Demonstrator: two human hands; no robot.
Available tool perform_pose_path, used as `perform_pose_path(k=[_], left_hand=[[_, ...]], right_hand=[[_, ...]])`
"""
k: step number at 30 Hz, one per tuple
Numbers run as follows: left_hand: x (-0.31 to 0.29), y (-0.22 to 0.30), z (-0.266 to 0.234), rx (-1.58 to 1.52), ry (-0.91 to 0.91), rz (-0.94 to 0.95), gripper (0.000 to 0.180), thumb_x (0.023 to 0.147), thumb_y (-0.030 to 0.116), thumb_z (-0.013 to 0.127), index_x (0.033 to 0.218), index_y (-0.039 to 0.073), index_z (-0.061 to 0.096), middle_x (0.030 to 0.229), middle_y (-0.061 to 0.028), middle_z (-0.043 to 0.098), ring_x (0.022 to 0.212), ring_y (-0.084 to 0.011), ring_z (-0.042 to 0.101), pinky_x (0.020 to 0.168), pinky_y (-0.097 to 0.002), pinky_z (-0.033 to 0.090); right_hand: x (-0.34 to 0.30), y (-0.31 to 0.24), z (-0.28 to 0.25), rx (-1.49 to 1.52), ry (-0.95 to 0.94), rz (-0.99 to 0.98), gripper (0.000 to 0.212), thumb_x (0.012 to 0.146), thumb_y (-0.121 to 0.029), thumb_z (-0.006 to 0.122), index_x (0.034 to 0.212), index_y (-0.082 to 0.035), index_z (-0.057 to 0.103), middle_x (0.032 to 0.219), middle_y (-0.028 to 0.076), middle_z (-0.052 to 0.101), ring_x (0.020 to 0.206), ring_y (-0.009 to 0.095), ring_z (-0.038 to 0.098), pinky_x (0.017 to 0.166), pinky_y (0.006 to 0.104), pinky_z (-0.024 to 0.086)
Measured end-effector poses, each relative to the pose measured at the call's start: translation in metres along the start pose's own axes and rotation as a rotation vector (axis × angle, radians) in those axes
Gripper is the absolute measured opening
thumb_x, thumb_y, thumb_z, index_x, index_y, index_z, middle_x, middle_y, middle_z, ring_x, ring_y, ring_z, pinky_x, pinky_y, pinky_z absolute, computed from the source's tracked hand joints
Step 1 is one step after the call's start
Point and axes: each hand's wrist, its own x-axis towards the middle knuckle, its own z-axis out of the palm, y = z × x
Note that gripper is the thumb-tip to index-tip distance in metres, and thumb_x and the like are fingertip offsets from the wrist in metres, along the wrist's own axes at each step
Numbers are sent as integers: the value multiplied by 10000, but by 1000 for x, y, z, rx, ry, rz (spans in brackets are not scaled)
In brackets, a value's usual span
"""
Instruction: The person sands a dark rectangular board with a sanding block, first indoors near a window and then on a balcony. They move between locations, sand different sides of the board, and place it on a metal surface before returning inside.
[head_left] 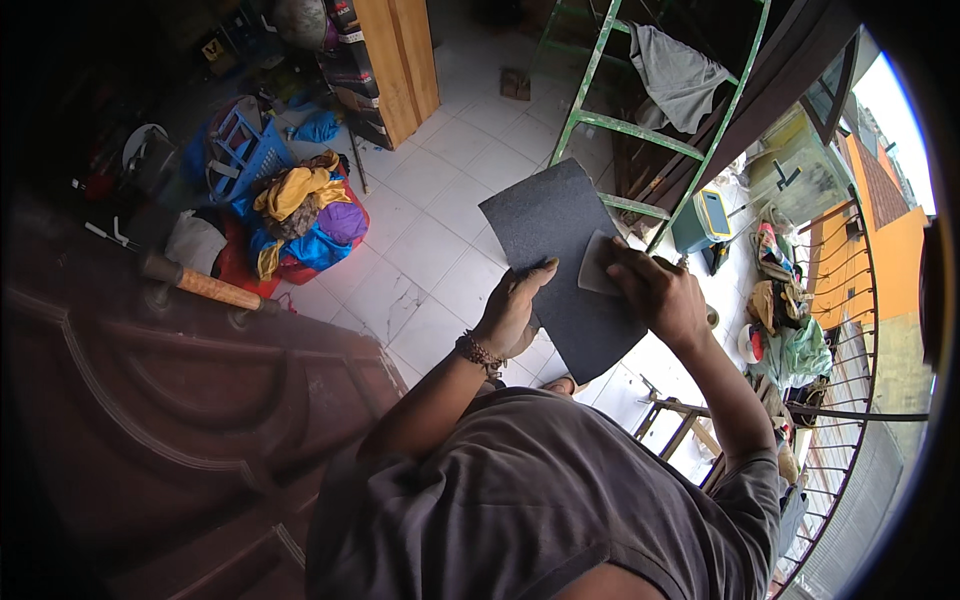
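Observation:
A dark grey rectangular sheet, which looks like sandpaper, is held out in front of my chest, tilted. My left hand grips its left edge, with the thumb on top and the other fingers mostly hidden underneath. In my right hand is a small flat light-grey piece with rounded corners. It lies against the face of the sheet, and my fingers close over its right side. Whether that piece is a scraper or a sanding pad I cannot tell.
A brown panelled door with a long handle stands at the left. Beyond it, a red tub holds colourful cloths. A green ladder with a grey cloth stands ahead; a lidded bin and clutter lie right.

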Motion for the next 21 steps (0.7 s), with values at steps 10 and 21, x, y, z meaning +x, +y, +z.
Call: perform_pose_path(k=[10,21], left_hand=[[-13,-4,-51,-118,10,33,249,968,207,567,1165,85,658,1179,-48,650,1083,-174,625,962,-353,495],[5,-21,-48,-190,3,48,257,951,201,584,1173,82,634,1185,-87,651,1100,-216,637,935,-384,522]], right_hand=[[10,-40,-9,-25,-125,187,390,946,-377,615,1277,-174,643,897,167,722,752,344,707,614,413,559],[-4,-29,-18,5,-135,234,376,956,-349,604,1275,-155,641,931,151,727,752,312,721,636,399,567]])
